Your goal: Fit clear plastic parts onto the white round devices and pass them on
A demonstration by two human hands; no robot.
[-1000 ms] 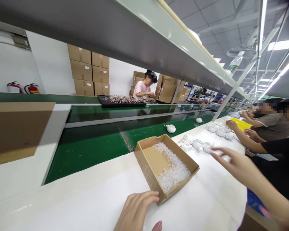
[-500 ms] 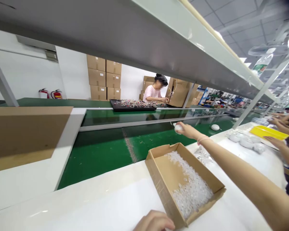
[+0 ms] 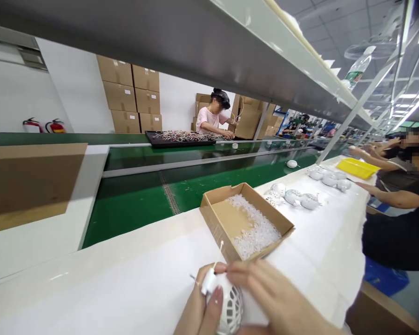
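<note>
A white openwork ball-shaped shell (image 3: 232,304) is in both hands at the bottom of the view, in front of a carton. My left hand (image 3: 199,307) is closed round its left side, with the thumb across the front. At its top sits a small white socket-like fitting (image 3: 208,281), with thin wires sticking out. My right hand (image 3: 270,291) reaches over the shell from the right, slightly blurred, its fingers on the upper edge. The open carton (image 3: 212,235) beyond holds many small clear plastic pieces (image 3: 256,232).
More white openwork shells (image 3: 293,197) lie right of the carton on the white worktop (image 3: 132,284). A green conveyor belt (image 3: 136,202) runs behind, carrying a white round piece (image 3: 292,164). Co-workers sit at right by a yellow tray (image 3: 358,168); another person (image 3: 209,118) works across the belt.
My right hand has come back from over the belt, where it held a white round piece, to the shell near me. My left hand, earlier beside the carton, now shows holding the shell.
</note>
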